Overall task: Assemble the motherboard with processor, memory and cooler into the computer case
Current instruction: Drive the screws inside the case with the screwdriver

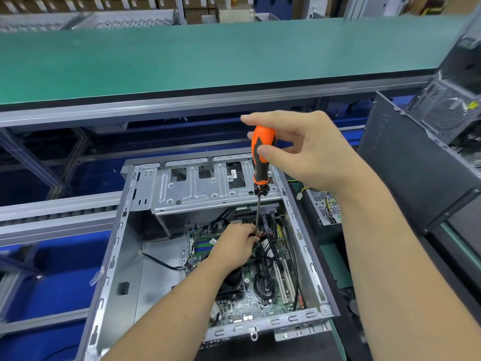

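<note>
An open grey computer case (112, 259) lies on its side in front of me. The green motherboard (250, 306) sits inside it, with black cables across it and the dark cooler (233, 281) partly hidden under my left forearm. My right hand (304, 149) grips the orange and black handle of a screwdriver (261, 157), which stands upright with its shaft reaching down to the board. My left hand (234, 241) is inside the case with its fingers pinching the lower shaft near the tip. The tip itself is hidden.
A silver drive cage (197, 188) spans the case's far end. A power supply (322, 207) with loose wires lies right of the case. Another dark case (416, 162) stands at the right. A green conveyor belt (208, 56) runs behind, and blue bins (52, 277) sit at the left.
</note>
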